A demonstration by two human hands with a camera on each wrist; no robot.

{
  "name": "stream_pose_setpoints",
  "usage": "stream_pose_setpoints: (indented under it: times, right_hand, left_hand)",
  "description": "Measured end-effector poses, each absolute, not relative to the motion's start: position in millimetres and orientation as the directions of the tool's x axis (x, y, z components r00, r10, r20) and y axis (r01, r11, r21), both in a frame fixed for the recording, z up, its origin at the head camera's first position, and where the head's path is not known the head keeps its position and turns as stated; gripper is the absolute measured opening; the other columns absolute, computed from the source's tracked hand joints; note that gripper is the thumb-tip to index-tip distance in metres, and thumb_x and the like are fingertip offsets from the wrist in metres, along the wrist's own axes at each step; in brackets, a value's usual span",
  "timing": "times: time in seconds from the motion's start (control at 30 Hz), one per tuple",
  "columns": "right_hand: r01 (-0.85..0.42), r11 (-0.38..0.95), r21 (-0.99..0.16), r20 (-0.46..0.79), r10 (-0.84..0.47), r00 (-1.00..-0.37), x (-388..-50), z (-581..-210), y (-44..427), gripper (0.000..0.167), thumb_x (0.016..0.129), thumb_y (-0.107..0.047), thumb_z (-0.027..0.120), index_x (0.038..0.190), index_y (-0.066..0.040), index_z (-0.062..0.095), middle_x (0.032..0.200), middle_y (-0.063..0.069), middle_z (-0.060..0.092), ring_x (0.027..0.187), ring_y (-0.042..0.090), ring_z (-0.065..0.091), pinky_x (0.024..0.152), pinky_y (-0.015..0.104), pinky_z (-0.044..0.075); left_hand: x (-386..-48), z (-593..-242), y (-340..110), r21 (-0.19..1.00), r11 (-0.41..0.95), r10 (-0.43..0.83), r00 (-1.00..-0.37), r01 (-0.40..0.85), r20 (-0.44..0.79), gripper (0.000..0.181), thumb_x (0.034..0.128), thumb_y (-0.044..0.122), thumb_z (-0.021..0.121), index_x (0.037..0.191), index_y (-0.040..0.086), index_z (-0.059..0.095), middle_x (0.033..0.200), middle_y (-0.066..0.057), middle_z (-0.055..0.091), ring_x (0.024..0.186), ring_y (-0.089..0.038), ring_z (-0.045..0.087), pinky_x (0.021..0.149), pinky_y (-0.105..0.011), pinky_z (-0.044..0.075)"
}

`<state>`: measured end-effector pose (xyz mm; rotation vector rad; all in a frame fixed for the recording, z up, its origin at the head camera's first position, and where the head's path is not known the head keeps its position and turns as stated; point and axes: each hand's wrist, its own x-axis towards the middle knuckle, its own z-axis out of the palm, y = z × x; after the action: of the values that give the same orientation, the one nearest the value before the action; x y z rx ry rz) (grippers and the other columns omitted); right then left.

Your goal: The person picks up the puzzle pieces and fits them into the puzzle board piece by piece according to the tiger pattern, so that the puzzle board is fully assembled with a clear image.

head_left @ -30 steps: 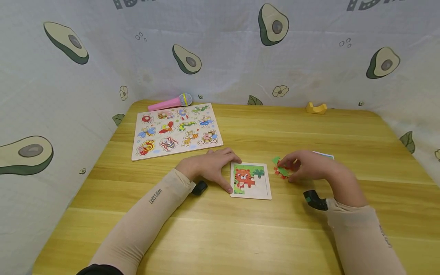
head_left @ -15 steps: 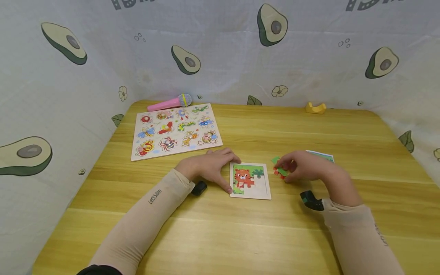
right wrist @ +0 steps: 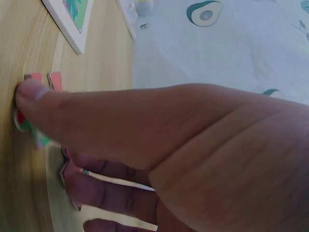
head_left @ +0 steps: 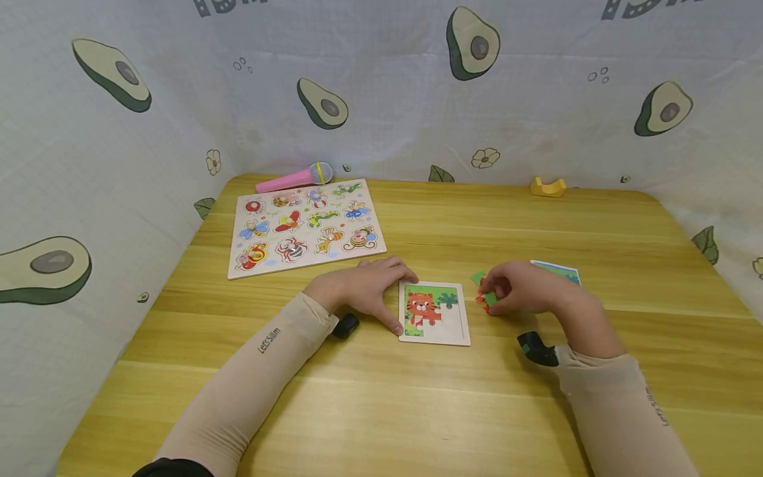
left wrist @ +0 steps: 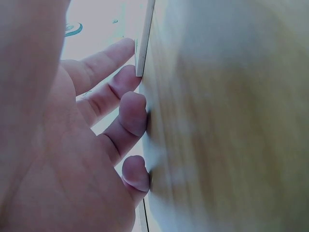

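A small white-framed puzzle board (head_left: pixel 456 328) with a partly filled orange tiger picture lies mid-table. My left hand (head_left: pixel 363 291) rests at its left side, the thumb touching the left edge near the lower corner and a fingertip at the upper left corner. In the left wrist view, the fingertips (left wrist: pixel 133 113) stand on the table against the board's end. Right of the board, my right hand (head_left: pixel 527 288) pinches a green and red puzzle piece (head_left: pixel 491 299). Its thumb shows on the piece in the right wrist view; the index finger is hidden. Other loose pieces (head_left: pixel 477 278) lie under the fingers.
A large wooden insect puzzle (head_left: pixel 306 228) lies at the back left, with a pink toy microphone (head_left: pixel 292 179) behind it. A yellow curved block (head_left: pixel 548 188) sits at the back right edge. Partly behind my right hand is a picture card (head_left: pixel 563 270).
My right hand has shifted slightly left over the loose pieces, and a green piece has moved between its fingertips. More of the picture card shows. The left hand and the board have stayed put.
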<state>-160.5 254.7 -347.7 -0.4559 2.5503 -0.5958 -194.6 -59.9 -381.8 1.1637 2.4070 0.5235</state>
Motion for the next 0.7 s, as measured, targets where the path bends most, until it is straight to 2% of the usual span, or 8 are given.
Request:
stream_pose_setpoints:
  times: [0.1,0.17,0.27,0.37,0.43,0.57,0.7]
  right_hand:
    - [-0.199,0.860,-0.470,-0.367,-0.396,-0.842,-159.7,-347.7,256.3,0.020,0.090,-0.026,0.078,0.087,-0.009,0.068,0.075,0.001,0.055,0.071,0.018,0.049,0.064,0.034,0.041]
    - [-0.214,0.857,-0.469,-0.345,-0.401,-0.849,-158.5,-346.7,258.6,0.020,0.090,-0.025,0.078,0.086,-0.010,0.067,0.075,0.000,0.054,0.070,0.017,0.049,0.063,0.034,0.041]
    - [-0.254,0.830,-0.496,-0.315,-0.445,-0.838,-156.8,-344.7,261.9,0.017,0.085,-0.013,0.082,0.097,-0.009,0.071,0.079,0.001,0.054,0.075,0.019,0.050,0.066,0.034,0.043]
    - [-0.273,0.807,-0.524,-0.328,-0.486,-0.810,-156.1,-342.8,262.5,0.032,0.080,-0.001,0.082,0.110,-0.009,0.073,0.087,0.002,0.055,0.081,0.021,0.050,0.070,0.035,0.045]
    - [-0.277,0.805,-0.525,-0.339,-0.496,-0.799,-156.3,-342.2,262.0,0.034,0.080,0.001,0.081,0.112,-0.009,0.075,0.094,0.002,0.060,0.085,0.021,0.053,0.073,0.036,0.047]
    - [-0.271,0.817,-0.509,-0.345,-0.482,-0.806,-156.8,-342.9,261.6,0.029,0.081,-0.002,0.082,0.108,-0.009,0.077,0.102,0.001,0.065,0.090,0.021,0.056,0.078,0.037,0.050]
    - [-0.269,0.821,-0.504,-0.340,-0.474,-0.812,-157.3,-345.0,263.0,0.022,0.082,-0.009,0.084,0.103,-0.010,0.077,0.096,0.000,0.064,0.087,0.021,0.054,0.077,0.037,0.048]
  left_hand:
    - [-194.2,-381.6,-59.8,0.495,0.581,0.800,-0.566,0.647,-0.200,0.090,0.0716,0.061,0.085,0.145,0.022,0.049,0.137,0.008,0.043,0.132,-0.008,0.035,0.108,-0.050,0.024]
    - [-194.0,-381.6,-59.6,0.493,0.581,0.800,-0.565,0.648,-0.200,0.091,0.0714,0.061,0.085,0.145,0.022,0.048,0.137,0.008,0.043,0.133,-0.009,0.035,0.108,-0.051,0.024]
    - [-193.7,-381.4,-59.4,0.491,0.581,0.800,-0.566,0.649,-0.200,0.091,0.0715,0.062,0.084,0.145,0.022,0.048,0.137,0.007,0.043,0.133,-0.009,0.034,0.109,-0.051,0.023]
    - [-193.8,-381.3,-59.3,0.485,0.583,0.799,-0.567,0.652,-0.199,0.091,0.0717,0.062,0.084,0.145,0.022,0.048,0.137,0.007,0.043,0.132,-0.009,0.034,0.108,-0.050,0.024]
    - [-194.0,-381.4,-59.3,0.481,0.583,0.799,-0.567,0.654,-0.198,0.091,0.0720,0.062,0.084,0.145,0.022,0.048,0.137,0.007,0.043,0.132,-0.009,0.035,0.107,-0.049,0.025]
    - [-194.1,-382.0,-59.5,0.479,0.583,0.800,-0.567,0.656,-0.197,0.091,0.0719,0.062,0.084,0.145,0.023,0.048,0.138,0.007,0.043,0.132,-0.009,0.035,0.107,-0.048,0.025]
    - [-193.9,-382.1,-59.7,0.482,0.585,0.799,-0.567,0.653,-0.201,0.090,0.0720,0.062,0.084,0.145,0.023,0.048,0.138,0.008,0.043,0.132,-0.009,0.034,0.107,-0.049,0.025]
